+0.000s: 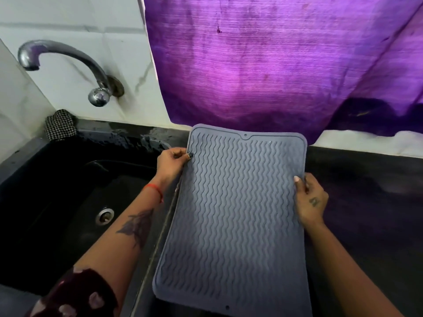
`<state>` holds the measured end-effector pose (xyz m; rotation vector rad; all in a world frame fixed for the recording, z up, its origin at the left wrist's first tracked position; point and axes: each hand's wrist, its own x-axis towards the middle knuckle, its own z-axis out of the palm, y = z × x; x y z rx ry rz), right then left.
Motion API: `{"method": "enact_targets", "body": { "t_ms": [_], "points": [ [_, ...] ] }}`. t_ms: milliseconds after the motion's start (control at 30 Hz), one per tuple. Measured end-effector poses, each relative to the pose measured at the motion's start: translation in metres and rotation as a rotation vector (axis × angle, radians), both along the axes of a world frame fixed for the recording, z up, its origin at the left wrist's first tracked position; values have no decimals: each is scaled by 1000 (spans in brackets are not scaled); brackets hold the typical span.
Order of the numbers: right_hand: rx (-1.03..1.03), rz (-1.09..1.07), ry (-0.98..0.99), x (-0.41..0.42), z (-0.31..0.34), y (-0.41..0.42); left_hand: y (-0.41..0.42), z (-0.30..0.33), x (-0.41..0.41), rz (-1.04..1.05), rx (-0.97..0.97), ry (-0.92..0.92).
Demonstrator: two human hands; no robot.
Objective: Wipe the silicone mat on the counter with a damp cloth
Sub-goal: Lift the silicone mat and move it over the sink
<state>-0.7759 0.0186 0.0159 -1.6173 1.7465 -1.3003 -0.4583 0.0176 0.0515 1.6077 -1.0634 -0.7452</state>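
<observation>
1. I see the left hand (pixel 171 162) pinching the silicone mat (pixel 235 216) edge at 10 o'clock, the right hand (pixel 312 201) gripping at 3, likely squaring it
2. Mat on bench (pixel 366 191), overhanging the sink (pixel 57 191)
3. Checked cloth (pixel 60 128) untouched at 10 o'clock

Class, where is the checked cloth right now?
In the head view, the checked cloth sits bunched at the far left corner of the sink, below the tap, by the tiled wall.

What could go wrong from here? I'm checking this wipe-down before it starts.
The silicone mat overhangs the sink on its left edge, so it may sag or slide in if the left hand or right hand lets go. The only cloth in view, the checkered cloth, sits out of reach while both hands hold the mat.
</observation>
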Motion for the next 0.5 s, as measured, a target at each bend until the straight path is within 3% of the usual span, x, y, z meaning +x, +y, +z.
{"method": "enact_targets", "body": {
  "t_ms": [500],
  "points": [
    [112,-73,74,15,-18,-18,-36,-40,15,70,252,-265]
  ]
}}
